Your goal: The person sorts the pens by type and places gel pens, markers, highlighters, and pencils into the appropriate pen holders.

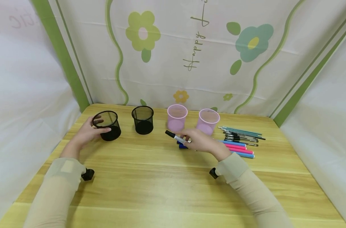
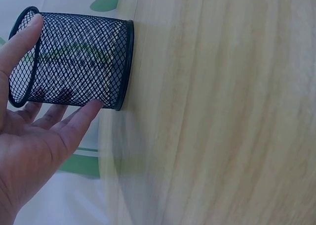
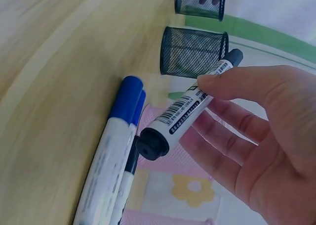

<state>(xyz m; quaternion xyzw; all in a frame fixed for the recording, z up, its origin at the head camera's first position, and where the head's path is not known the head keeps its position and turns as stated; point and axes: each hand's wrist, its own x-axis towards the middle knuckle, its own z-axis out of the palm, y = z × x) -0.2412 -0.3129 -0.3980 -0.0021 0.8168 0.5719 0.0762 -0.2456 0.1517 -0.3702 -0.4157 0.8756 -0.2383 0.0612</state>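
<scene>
At the table's left end my left hand [image 1: 86, 133] holds a black mesh pen cup [image 1: 112, 133], thumb at the rim and fingers along its far side. The left wrist view shows that cup [image 2: 79, 59] upright on the table. My right hand [image 1: 202, 141] pinches a whiteboard marker [image 3: 182, 109] between thumb and fingers. Its black cap [image 1: 170, 134] points left, above the tabletop. Below this hand lie blue-capped markers [image 3: 126, 99] and a black-capped one [image 3: 132, 158], partly hidden in the head view. A second black mesh pen cup [image 1: 144, 126] stands between the hands.
Two pink pen cups [image 1: 176, 123] [image 1: 205, 126] stand near the back edge, behind my right hand. To its right lie blue and pink pens [image 1: 248, 151], several black pens [image 1: 238, 138] and thin teal sticks [image 1: 244, 130]. A printed curtain [image 1: 167, 72] hangs behind the table.
</scene>
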